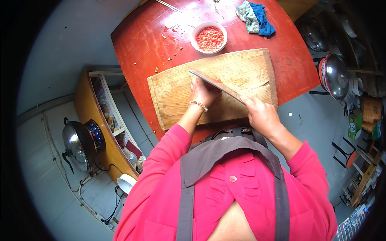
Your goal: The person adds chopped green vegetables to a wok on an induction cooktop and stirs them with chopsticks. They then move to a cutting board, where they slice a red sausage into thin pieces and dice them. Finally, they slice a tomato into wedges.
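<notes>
A wooden cutting board (175,90) lies on the red table (292,66). My right hand (261,116) grips the handle end of a kitchen knife (221,86), whose blade slants over the board towards the upper left. Beneath and beside the blade, my left hand (203,92), with a beaded bracelet at the wrist, rests at the board. A small bit of something red (218,80) shows just past the blade near those fingers; the blade hides most of what the left fingers touch. Beyond the board stands a white bowl (194,42) of diced red pieces (210,39).
A blue and pale patterned cloth (261,19) lies at the table's far right. Green scraps (169,59) and wet spots dot the table left of the bowl. A wooden cabinet (105,144) with a lidded wok (75,144) stands left; a lidded pot (336,76) stands right.
</notes>
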`<state>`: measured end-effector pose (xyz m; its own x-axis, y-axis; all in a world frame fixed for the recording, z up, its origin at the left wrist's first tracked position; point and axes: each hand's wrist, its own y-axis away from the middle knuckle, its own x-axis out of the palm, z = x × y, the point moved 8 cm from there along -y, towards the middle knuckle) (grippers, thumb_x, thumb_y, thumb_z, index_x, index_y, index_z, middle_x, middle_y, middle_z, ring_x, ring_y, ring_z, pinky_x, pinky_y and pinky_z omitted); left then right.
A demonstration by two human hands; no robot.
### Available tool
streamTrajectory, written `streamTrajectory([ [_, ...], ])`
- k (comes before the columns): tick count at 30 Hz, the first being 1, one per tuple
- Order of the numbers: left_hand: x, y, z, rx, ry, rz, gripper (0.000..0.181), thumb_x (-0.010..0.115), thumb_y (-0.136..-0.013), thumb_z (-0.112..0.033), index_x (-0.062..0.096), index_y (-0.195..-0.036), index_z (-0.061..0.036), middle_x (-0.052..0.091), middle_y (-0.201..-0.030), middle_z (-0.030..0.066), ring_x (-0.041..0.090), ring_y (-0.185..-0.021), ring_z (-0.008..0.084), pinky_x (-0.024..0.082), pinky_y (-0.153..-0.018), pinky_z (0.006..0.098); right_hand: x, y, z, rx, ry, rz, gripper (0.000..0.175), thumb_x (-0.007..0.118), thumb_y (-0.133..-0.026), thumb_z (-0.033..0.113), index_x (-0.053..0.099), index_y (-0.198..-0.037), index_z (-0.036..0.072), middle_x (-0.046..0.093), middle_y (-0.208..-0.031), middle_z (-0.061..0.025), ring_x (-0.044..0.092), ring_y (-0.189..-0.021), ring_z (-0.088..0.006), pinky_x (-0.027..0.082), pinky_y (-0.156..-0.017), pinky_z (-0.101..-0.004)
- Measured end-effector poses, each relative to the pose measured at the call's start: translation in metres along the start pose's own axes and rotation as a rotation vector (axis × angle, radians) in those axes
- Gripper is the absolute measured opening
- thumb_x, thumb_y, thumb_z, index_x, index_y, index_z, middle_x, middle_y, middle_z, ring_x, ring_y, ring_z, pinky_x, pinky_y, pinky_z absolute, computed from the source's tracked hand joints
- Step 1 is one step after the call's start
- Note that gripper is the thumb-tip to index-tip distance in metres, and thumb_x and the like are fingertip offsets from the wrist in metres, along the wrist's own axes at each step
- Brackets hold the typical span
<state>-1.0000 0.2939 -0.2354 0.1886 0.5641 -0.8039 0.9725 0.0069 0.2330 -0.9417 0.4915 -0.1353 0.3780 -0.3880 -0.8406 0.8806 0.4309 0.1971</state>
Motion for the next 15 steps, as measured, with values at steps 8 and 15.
streamTrajectory([
  [8,-0.006,0.006,-0.003,-0.018,-0.038,-0.021,0.081,0.085,-0.063,-0.042,0.045,-0.119,0.0004,0.045,-0.116,0.0239,0.047,-0.111,0.0427,0.043,-0.095,0.0478,0.009,-0.024,-0.022,0.039,-0.182,0.005,0.023,0.051,-0.081,0.002,0.055,-0.104,0.004,0.061,-0.091,-0.0233,0.06,-0.084,-0.0446,0.049,-0.074,-0.0515],
  [15,-0.011,0.041,0.016,0.19,0.162,-0.113,0.091,0.086,-0.064,-0.027,0.037,-0.137,-0.0023,0.043,-0.128,0.0208,0.043,-0.12,0.0374,0.037,-0.104,0.0441,0.023,0.005,-0.063,0.205,-0.501,0.114,0.03,0.053,-0.081,0.005,0.056,-0.111,0.002,0.062,-0.09,-0.0256,0.06,-0.084,-0.0434,0.049,-0.074,-0.0463],
])
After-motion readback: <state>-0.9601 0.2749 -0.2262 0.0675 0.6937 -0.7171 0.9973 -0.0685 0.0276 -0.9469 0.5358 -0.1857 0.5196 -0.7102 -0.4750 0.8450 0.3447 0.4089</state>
